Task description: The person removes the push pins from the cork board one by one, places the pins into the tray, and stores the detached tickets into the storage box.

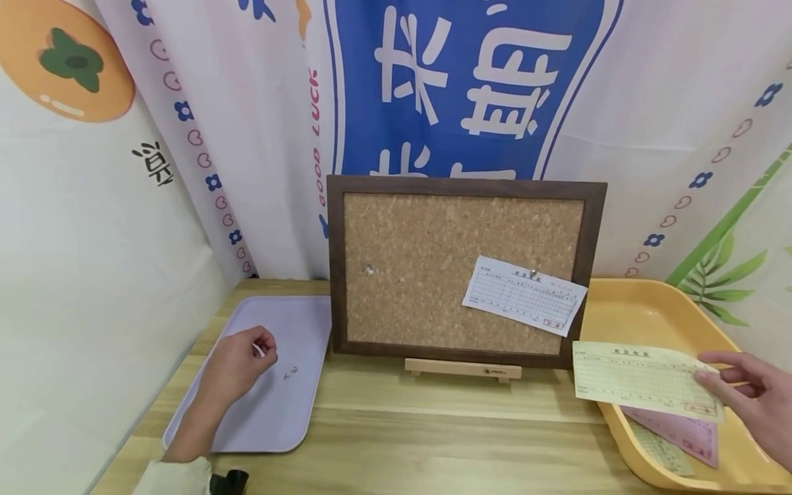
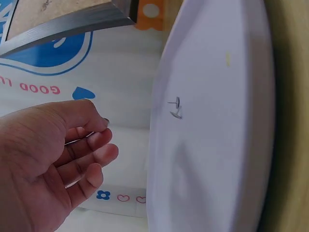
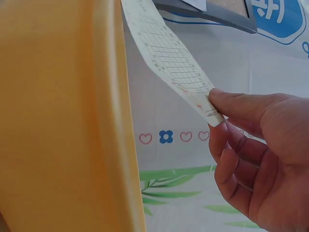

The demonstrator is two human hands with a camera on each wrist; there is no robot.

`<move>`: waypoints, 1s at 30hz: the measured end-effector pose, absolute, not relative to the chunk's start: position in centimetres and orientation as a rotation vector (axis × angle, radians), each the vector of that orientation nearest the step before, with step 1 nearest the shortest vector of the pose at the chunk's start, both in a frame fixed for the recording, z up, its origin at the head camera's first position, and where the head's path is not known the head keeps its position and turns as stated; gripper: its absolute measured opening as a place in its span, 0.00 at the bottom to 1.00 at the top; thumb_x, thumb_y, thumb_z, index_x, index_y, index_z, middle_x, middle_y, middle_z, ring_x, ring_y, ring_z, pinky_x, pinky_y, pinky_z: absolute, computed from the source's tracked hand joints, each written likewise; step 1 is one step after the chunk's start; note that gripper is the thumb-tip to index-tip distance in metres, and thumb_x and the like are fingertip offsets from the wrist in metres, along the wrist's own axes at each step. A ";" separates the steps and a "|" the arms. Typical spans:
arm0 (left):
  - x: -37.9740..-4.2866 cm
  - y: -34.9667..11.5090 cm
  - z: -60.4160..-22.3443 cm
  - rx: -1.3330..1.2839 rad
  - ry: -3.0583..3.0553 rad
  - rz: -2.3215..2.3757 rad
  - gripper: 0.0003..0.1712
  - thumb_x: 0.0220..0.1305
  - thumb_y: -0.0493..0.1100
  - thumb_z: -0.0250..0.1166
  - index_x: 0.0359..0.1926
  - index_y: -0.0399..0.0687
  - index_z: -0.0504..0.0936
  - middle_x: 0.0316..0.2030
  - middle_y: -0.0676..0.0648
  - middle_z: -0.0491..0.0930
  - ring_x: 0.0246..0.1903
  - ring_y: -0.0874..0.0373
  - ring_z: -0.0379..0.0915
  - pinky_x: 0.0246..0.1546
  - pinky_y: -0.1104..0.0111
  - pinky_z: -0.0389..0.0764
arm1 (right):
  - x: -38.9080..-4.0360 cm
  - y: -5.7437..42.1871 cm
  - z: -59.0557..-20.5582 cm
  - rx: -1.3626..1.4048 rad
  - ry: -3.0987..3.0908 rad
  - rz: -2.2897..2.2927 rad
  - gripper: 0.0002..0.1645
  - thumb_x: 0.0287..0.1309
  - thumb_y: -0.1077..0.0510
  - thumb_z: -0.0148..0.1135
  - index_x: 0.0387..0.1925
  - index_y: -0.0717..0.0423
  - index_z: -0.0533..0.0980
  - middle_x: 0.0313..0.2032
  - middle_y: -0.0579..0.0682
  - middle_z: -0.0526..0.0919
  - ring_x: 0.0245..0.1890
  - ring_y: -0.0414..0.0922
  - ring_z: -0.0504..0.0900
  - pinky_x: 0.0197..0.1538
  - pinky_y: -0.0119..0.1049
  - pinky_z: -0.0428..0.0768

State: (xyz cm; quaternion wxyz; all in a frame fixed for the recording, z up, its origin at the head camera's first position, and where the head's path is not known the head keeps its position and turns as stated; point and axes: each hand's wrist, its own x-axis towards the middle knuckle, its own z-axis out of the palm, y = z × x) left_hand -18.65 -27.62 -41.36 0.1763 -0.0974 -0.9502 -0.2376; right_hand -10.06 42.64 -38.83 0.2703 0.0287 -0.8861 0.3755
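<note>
My left hand [image 1: 243,361] is above the lilac tray [image 1: 272,426], thumb and forefinger pinching a thumbtack [image 2: 106,122], of which only a small grey bit shows. Two more thumbtacks [image 2: 176,107] lie on the tray below. At the right, my right hand [image 1: 751,395] holds a pale yellow receipt slip [image 1: 643,378] by its right end, between thumb and fingers, over the yellow tray [image 1: 631,440]. Between the hands stands a framed corkboard [image 1: 421,275]. A white receipt slip [image 1: 520,302] hangs tilted on its right side under a tack [image 1: 533,273].
Another tack [image 1: 369,270] is on the corkboard's left side. Inside the yellow tray lie a pink slip [image 1: 687,433] and a greenish slip [image 1: 658,450]. A small wooden stand [image 1: 464,369] supports the board on the wooden table [image 1: 433,440]. Printed curtains [image 1: 278,137] hang behind.
</note>
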 end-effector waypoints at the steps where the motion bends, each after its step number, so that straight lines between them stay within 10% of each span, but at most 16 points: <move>1: -18.7 -27.7 -41.4 -0.274 -2.704 -0.662 0.10 0.54 0.31 0.68 0.26 0.50 0.79 0.23 0.55 0.77 0.25 0.60 0.73 0.28 0.64 0.75 | -10.0 42.9 -39.0 0.075 -2.377 1.024 0.39 0.61 0.73 0.68 0.44 0.16 0.75 0.27 0.25 0.76 0.21 0.29 0.73 0.25 0.20 0.70; 22: -18.6 -28.0 -41.7 -0.245 -2.869 -0.677 0.07 0.52 0.32 0.69 0.27 0.46 0.79 0.23 0.55 0.77 0.26 0.59 0.72 0.29 0.62 0.74 | -9.6 45.1 -41.4 0.056 -2.476 1.003 0.45 0.62 0.76 0.62 0.38 0.10 0.73 0.34 0.14 0.68 0.08 0.35 0.66 0.12 0.30 0.65; 26: -18.5 -28.1 -41.8 -0.245 -2.874 -0.681 0.07 0.52 0.32 0.70 0.27 0.47 0.79 0.23 0.55 0.77 0.26 0.59 0.73 0.29 0.62 0.74 | -9.7 44.7 -41.2 0.053 -2.564 0.825 0.17 0.63 0.73 0.65 0.39 0.47 0.86 0.33 0.14 0.70 0.12 0.31 0.67 0.15 0.28 0.68; 29: -18.5 -28.1 -41.8 -0.251 -2.869 -0.684 0.07 0.51 0.32 0.69 0.26 0.47 0.79 0.23 0.55 0.77 0.26 0.59 0.73 0.29 0.63 0.74 | -9.7 44.4 -40.9 0.019 -2.618 0.724 0.07 0.65 0.71 0.64 0.39 0.77 0.79 0.28 0.36 0.82 0.16 0.29 0.71 0.18 0.26 0.71; 30: -18.5 -28.1 -41.8 -0.251 -2.870 -0.684 0.07 0.51 0.32 0.69 0.26 0.47 0.79 0.22 0.55 0.77 0.26 0.59 0.73 0.28 0.63 0.74 | -9.6 44.3 -41.0 0.013 -2.617 0.721 0.04 0.66 0.70 0.64 0.39 0.70 0.83 0.29 0.46 0.85 0.15 0.29 0.69 0.17 0.27 0.70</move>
